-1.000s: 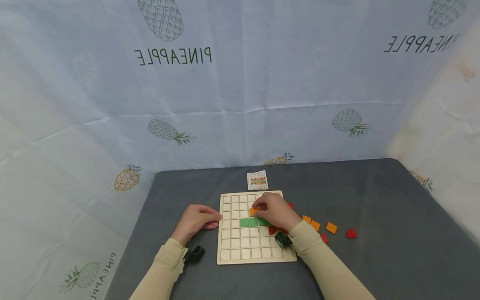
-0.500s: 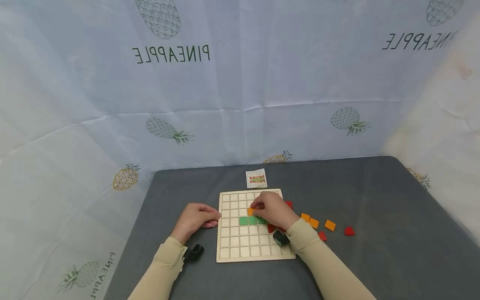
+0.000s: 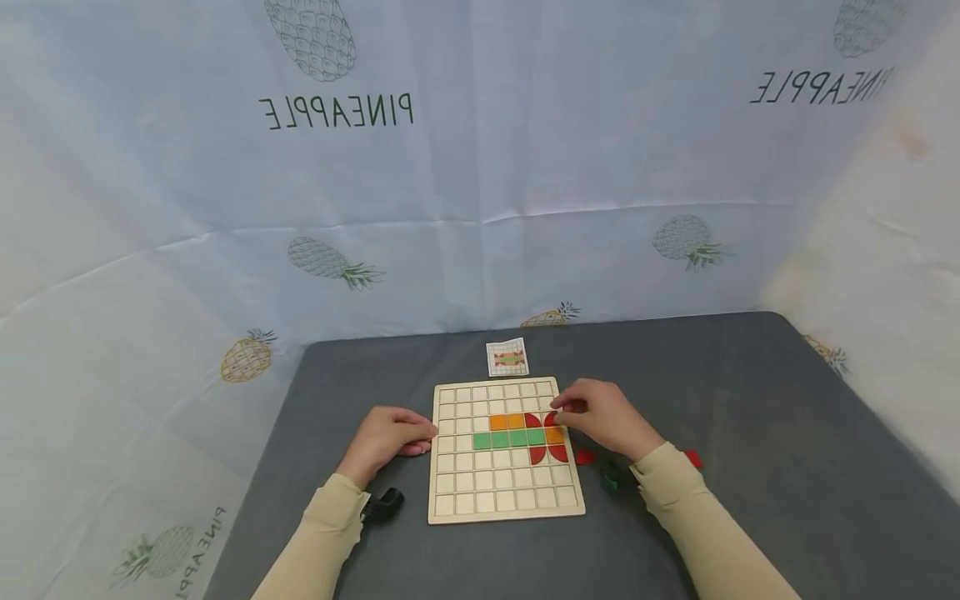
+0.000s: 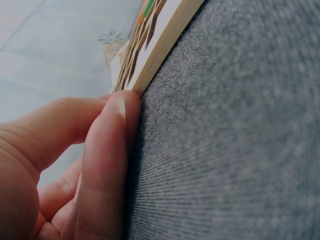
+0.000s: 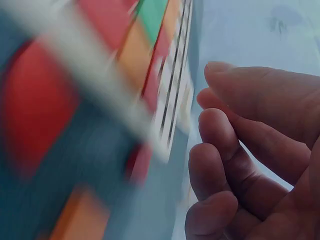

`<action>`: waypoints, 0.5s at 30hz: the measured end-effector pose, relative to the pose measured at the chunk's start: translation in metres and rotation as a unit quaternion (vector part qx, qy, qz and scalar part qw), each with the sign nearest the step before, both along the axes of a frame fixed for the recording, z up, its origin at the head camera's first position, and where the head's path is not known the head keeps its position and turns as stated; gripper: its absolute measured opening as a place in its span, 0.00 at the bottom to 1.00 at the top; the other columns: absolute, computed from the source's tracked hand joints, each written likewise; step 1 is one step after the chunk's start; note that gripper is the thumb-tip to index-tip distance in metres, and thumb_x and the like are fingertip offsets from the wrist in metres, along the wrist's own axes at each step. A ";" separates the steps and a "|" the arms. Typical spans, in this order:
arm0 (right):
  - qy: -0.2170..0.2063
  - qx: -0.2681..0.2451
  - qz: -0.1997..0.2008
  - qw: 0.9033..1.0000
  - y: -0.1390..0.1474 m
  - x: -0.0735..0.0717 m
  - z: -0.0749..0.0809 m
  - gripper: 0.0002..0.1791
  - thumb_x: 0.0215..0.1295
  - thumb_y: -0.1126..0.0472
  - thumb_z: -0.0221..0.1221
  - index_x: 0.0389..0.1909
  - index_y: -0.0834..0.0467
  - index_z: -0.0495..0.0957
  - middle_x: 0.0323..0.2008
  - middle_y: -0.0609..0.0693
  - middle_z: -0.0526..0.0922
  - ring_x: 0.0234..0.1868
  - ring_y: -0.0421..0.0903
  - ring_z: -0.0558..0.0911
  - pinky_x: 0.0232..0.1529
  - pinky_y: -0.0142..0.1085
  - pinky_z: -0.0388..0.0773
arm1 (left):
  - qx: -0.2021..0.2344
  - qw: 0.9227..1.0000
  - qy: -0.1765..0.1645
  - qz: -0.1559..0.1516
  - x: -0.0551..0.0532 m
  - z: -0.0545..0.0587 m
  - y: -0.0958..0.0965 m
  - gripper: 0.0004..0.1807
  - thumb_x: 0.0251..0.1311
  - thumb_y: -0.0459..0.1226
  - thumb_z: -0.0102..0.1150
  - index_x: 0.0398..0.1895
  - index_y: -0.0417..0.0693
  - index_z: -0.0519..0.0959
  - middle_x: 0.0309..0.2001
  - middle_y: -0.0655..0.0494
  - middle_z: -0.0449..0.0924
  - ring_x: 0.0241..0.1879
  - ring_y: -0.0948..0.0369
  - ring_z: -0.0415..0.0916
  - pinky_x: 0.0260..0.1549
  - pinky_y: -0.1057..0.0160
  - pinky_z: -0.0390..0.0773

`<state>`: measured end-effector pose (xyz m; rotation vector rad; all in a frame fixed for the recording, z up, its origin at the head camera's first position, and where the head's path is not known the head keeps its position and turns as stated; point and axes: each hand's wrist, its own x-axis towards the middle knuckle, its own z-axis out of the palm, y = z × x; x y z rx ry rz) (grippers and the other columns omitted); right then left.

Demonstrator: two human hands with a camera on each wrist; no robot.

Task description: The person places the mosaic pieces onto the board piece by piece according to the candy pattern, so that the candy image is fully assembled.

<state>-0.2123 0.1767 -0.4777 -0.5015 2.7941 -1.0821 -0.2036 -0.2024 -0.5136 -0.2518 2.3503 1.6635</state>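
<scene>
A pale wooden grid board point(image 3: 502, 482) lies on the dark table. My left hand point(image 3: 384, 442) is at its left edge; in the left wrist view, thumb and index finger point(image 4: 102, 150) pinch the board's edge point(image 4: 165, 50). A row of green tiles point(image 3: 501, 439) lies on the grid, ending in an orange tile point(image 3: 554, 435) at the right. Two orange tiles point(image 3: 507, 422) sit above the row, and red curved tiles point(image 3: 557, 453) lie around its right end. My right hand point(image 3: 603, 417) hovers by the board's right edge, fingers loosely bent, holding nothing visible.
Behind the board lies a small pattern card point(image 3: 507, 357). Loose red tiles point(image 3: 585, 457) are on the table to the right, partly hidden by the right arm. The right wrist view shows a blurred loose orange tile point(image 5: 82, 217). A pineapple-print cloth point(image 3: 450, 275) hangs behind.
My right hand has let go of an orange tile above the green row and moved right, off the board's middle. The left hand stays at the board's edge.
</scene>
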 end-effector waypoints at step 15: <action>0.014 0.075 -0.086 0.993 0.118 0.055 -0.013 0.13 0.65 0.52 0.77 0.47 0.50 0.92 0.37 0.40 0.84 0.36 0.35 0.78 0.37 0.32 0.79 | -0.010 1.000 0.005 -0.003 0.000 0.001 -0.002 0.14 0.57 0.43 0.83 0.41 0.45 0.93 0.36 0.50 0.93 0.34 0.60 0.92 0.36 0.63 0.92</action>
